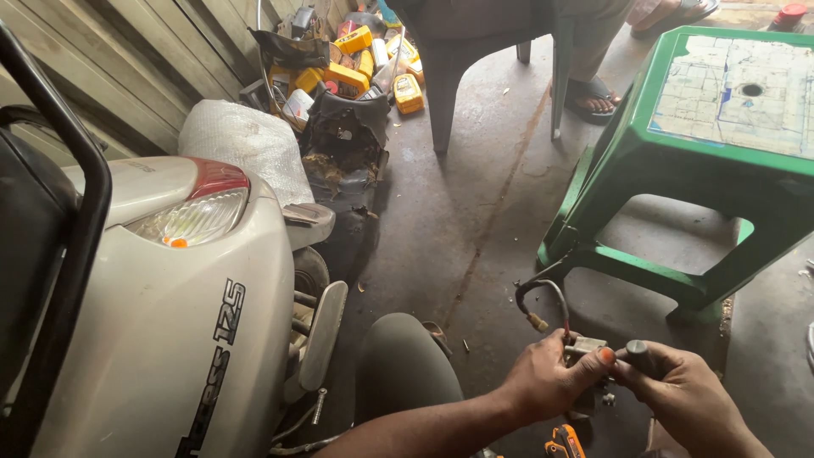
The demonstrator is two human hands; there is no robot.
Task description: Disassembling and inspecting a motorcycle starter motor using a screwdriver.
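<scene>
head view: your left hand [543, 377] grips a small metal part [585, 347] with a wire [543, 297], low over the floor [475, 212]; right hand [678, 386] closed around a dark tool handle [640, 354]. likely mid-fastening; the next move calls for steady alignment.

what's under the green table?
Under the green table: bare concrete floor between its legs, nothing stored there. The far corner is covered by the tabletop, so that part cannot be seen.
</scene>
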